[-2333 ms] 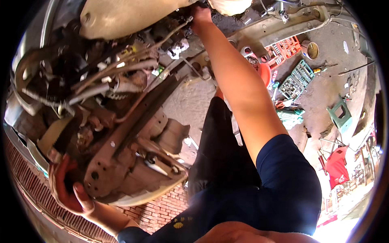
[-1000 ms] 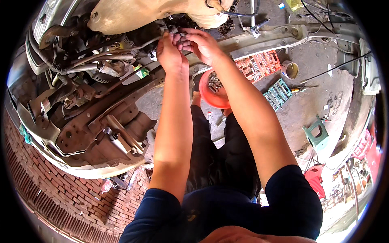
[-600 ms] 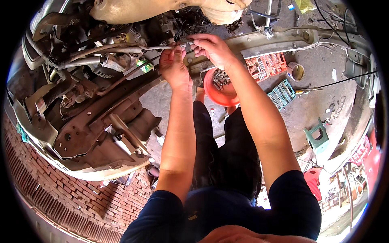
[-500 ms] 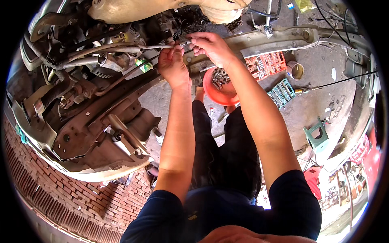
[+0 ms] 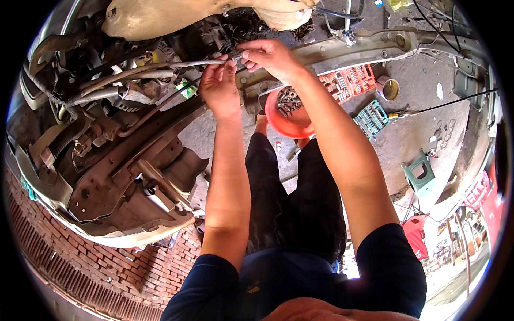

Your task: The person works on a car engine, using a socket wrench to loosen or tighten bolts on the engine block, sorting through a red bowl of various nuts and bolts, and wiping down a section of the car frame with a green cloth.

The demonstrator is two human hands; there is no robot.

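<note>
Both my hands work close together over the car's front crossbeam (image 5: 369,49). My left hand (image 5: 221,90) is closed, its thumb and fingers pinching the end of a pale grey cable (image 5: 187,65) that runs in from the engine bay at the left. Just right of it, my right hand (image 5: 272,60) is closed in a pinch on a small metallic fitting (image 5: 235,55) at that cable's end. The fingers partly cover the fitting, so its exact kind is hard to make out.
Below the crossbeam sits a red basin (image 5: 289,120) with metal parts in it. An orange socket set (image 5: 360,80), a teal tool case (image 5: 371,119), a tin can (image 5: 387,88) and a green stool (image 5: 419,175) stand on the floor. A beige tank (image 5: 176,16) overhangs the engine bay.
The whole view has shifted slightly. My hands stay together at the cable end; the left fingers have loosened a little and the left hand sits slightly farther from the right.
</note>
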